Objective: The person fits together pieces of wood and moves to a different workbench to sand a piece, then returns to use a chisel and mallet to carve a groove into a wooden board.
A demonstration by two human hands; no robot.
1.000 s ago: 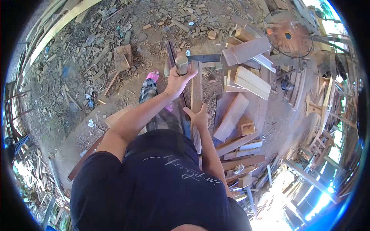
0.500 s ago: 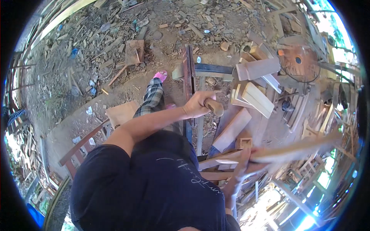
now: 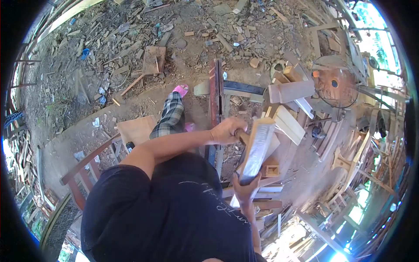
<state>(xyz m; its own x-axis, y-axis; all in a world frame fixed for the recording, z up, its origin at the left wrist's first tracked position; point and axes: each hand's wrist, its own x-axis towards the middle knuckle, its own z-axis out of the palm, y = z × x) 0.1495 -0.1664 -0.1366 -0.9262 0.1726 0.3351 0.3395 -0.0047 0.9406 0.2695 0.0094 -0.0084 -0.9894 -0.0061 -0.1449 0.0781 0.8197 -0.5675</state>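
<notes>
Right hand (image 3: 246, 188) grips plank (image 3: 258, 148) upright; left hand (image 3: 226, 131) beside its edge.

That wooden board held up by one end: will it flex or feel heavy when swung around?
The wooden board looks stiff: it stands straight with no sag while the right hand grips only its lower end. It is probably manageable, since one hand carries it. Held that low, it may tip sideways.

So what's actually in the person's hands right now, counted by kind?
Wooden boards: 1, the pale board gripped at its lower end by the right hand.
Wooden-handled tools: 1, the tool in the left hand; its head is hidden behind the board.
Total: 2 things held.
</notes>
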